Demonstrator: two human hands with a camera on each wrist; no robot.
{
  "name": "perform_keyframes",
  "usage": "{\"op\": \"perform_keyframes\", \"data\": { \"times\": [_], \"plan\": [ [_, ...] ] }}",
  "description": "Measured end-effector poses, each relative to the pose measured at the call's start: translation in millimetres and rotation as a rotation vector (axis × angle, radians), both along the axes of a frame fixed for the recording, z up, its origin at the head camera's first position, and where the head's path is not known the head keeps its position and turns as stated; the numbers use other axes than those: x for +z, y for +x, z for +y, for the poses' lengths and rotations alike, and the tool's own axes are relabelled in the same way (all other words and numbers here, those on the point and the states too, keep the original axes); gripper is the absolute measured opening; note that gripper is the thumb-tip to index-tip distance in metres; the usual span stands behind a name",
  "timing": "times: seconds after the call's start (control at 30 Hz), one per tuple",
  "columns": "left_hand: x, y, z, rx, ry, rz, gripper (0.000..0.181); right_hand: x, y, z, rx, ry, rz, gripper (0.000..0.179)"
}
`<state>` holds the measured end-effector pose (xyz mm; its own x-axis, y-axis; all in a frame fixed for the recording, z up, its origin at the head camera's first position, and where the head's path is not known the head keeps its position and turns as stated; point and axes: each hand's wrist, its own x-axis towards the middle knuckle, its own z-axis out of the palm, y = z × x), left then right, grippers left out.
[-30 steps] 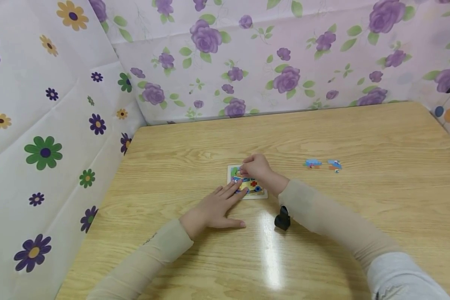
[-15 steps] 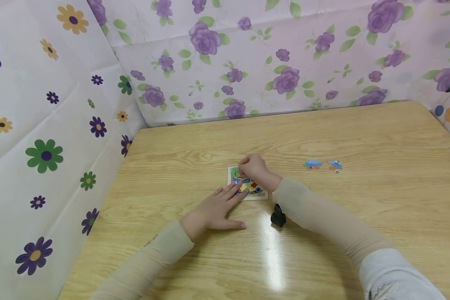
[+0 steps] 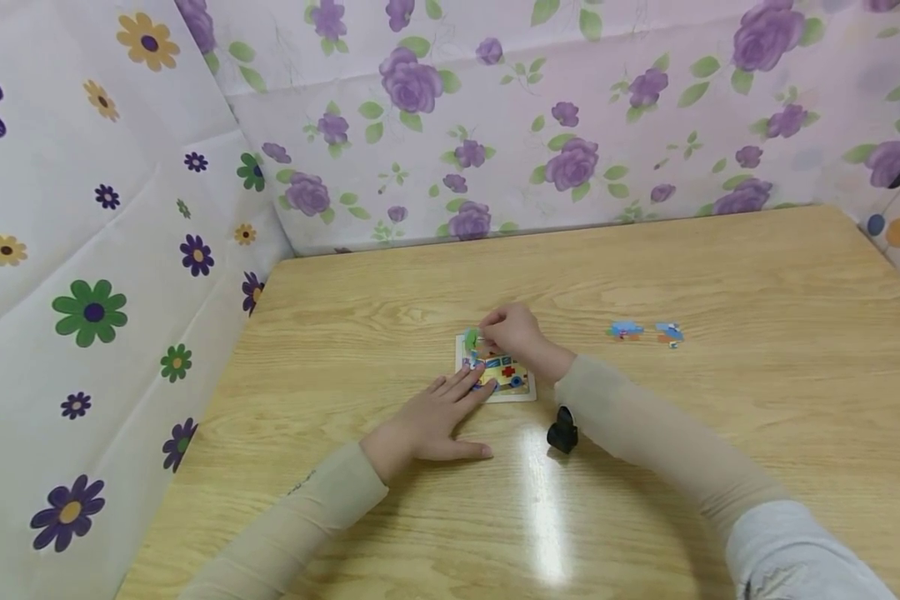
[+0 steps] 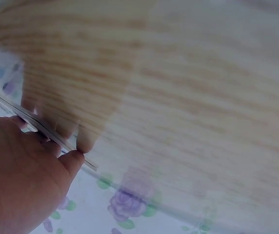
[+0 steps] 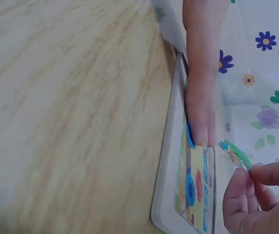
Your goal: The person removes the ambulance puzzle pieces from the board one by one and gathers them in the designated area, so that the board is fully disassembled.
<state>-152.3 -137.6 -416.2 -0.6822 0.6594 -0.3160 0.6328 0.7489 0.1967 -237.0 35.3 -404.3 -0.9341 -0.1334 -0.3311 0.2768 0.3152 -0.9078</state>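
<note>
The left hand point(image 3: 433, 418), fingers spread, rests on the puzzle board point(image 5: 168, 170), long axis nine-to-three o'clock. Over its ten-o'clock corner, a piece point(image 5: 239, 154), long axis twelve-to-six, green end twelve, pinched in the right hand's point(image 3: 516, 333) fingers, shows more fully than half a second ago.

Counting two hands point(image 3: 437, 417) point(image 3: 513, 335), one puzzle point(image 3: 507, 372), one held piece point(image 5: 238, 155), two loose piece clumps point(image 3: 626, 330) point(image 3: 670, 332), plus one black gadget point(image 3: 562, 432) and one table point(image 3: 330, 333).
</note>
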Motion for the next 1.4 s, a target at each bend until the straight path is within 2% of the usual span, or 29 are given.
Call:
{"op": "perform_keyframes", "data": {
  "times": [0.17, 0.57, 0.9, 1.4],
  "plan": [
    [0.0, 1.0, -0.2, -0.001, 0.012, -0.003, 0.089, 4.5, 2.2, 7, 0.000, -0.034, 0.000, 0.018],
    [-0.5, 1.3, -0.5, 0.007, 0.015, -0.007, 0.089, 11.8, 1.1, 35, 0.036, 0.018, 0.007, 0.021],
    [-1.4, 0.4, 1.0, 0.017, 0.002, -0.004, 0.089, 10.1, -6.1, 66, 0.009, 0.014, -0.053, 0.025],
    [-6.3, -0.2, -0.4, 0.005, 0.012, 0.019, 0.089, 8.9, -8.5, 117, 0.035, 0.023, -0.037, 0.029]
  ]
}}
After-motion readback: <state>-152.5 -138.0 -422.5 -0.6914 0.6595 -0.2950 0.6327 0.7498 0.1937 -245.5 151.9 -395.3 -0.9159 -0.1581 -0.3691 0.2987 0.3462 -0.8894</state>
